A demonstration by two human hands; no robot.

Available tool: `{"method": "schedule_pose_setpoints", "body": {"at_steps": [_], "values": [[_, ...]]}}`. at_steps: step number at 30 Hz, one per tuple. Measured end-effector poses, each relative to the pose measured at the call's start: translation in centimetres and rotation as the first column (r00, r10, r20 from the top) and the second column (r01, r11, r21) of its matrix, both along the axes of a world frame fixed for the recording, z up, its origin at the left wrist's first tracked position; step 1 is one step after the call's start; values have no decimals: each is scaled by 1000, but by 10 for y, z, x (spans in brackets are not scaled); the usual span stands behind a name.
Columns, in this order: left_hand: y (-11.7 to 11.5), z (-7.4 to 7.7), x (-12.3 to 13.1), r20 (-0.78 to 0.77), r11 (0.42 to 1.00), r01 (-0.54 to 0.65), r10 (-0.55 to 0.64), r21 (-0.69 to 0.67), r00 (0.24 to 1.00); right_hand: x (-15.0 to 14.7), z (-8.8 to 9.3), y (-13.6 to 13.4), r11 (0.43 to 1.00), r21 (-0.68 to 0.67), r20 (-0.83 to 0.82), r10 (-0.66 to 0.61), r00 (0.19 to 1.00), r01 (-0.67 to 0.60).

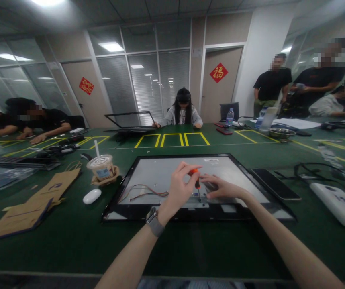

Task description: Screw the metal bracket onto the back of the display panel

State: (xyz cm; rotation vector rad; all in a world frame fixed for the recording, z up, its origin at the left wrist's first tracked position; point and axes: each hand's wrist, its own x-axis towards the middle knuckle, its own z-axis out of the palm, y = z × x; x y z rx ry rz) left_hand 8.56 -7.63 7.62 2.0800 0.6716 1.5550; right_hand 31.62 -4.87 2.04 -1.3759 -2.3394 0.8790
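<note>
As we look down along the two forearms, the left hand has thumb and fingers pinched together on the orange top of a small orange-and-black screwdriver. We record the screwdriver near upright, shaft downward, its tip at the near part of an opened display panel (whether it sits in a screw head is too small for us to tell). Right hand: fingers loosely spread, thumb apart from the index finger, all held low over the panel just beside the shaft. We cannot tell whether its fingertips touch the handle.

Display panel lies flat on the green table, pale back upward, black frame around it. Thin cables run across its left part. We note a smartwatch on the left wrist.

Left of the panel: a lidded drink cup with straw, seated in a cardboard carrier; a white oval case; a brown paper bag. Right of it: a smartphone, near the frame. Across the table we see a co-worker seated beside another dark-framed panel.
</note>
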Motion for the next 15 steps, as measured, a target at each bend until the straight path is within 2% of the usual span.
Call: {"method": "schedule_pose_setpoints", "body": {"at_steps": [3,7,15], "values": [[1,-1,1,33,997,-73,73,-3,997,1,-2,1,1000,6,-7,2,1000,-2],[0,-1,2,47,998,-61,61,-4,997,2,-4,2,1000,17,-12,9,1000,-9],[-6,1,4,59,975,188,-182,-120,982,4,-8,4,999,31,-5,12,1000,-12]]}}
